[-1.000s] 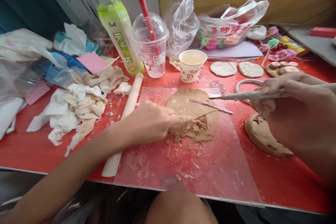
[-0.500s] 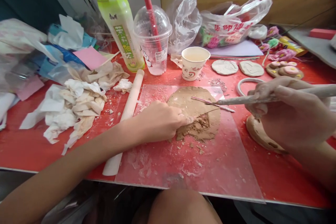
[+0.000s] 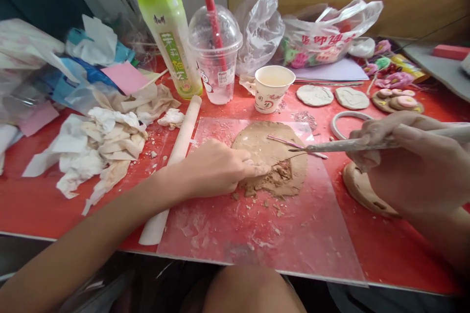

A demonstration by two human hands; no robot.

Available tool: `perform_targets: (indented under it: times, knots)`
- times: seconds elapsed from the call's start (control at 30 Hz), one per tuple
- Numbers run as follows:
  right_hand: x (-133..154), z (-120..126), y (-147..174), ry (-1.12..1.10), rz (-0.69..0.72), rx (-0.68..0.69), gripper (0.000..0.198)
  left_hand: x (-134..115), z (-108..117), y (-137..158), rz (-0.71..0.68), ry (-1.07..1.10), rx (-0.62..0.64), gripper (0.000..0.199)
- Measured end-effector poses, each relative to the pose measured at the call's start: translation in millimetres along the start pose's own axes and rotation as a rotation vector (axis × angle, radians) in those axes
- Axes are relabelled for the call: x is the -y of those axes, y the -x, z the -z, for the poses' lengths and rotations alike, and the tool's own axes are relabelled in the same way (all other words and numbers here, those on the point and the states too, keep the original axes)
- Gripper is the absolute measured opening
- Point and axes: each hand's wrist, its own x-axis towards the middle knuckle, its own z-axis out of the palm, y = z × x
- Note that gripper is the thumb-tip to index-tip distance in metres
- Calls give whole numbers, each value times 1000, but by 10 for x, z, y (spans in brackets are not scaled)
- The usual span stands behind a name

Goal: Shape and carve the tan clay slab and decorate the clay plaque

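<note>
My left hand (image 3: 223,166) rests on a flat round slab of brown clay (image 3: 264,134), its index finger stretched out and touching the slab beside a rough, scraped patch (image 3: 282,170). Nothing is held in that hand, and its other fingers are curled under. My right hand (image 3: 411,156) is closed around a long clay-smeared brush (image 3: 341,145). The brush's dark, thin tip points left over the slab; whether it touches cannot be made out. A thin pinkish stick (image 3: 284,141) lies across the slab, partly behind the brush. Clay crumbs lie below the scraped patch.
A clear sheet (image 3: 257,234) lies under the slab on the red table. Left are a white rolling pin (image 3: 183,132) and crumpled tissues (image 3: 110,132). Behind stand a bottle (image 3: 169,39), a plastic cup (image 3: 216,68) and a paper cup (image 3: 273,89). A tape ring (image 3: 336,124) lies right.
My left hand has shifted slightly left, and its index finger now lies straighter on the clay. My right hand still holds the brush, barely moved.
</note>
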Motion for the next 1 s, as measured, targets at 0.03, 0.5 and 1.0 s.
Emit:
perform_targets:
  times: [0.03, 0.5, 1.0]
  knots:
    - [11, -3, -1, -4, 1, -6, 17, -3, -20, -6, 27, -15, -4, 55]
    - [-45, -5, 19, 168, 70, 29, 17, 45, -26, 11, 159, -88, 13, 53]
    - [-57, -23, 48, 491, 223, 23, 24, -59, -19, 29, 76, -74, 11, 43]
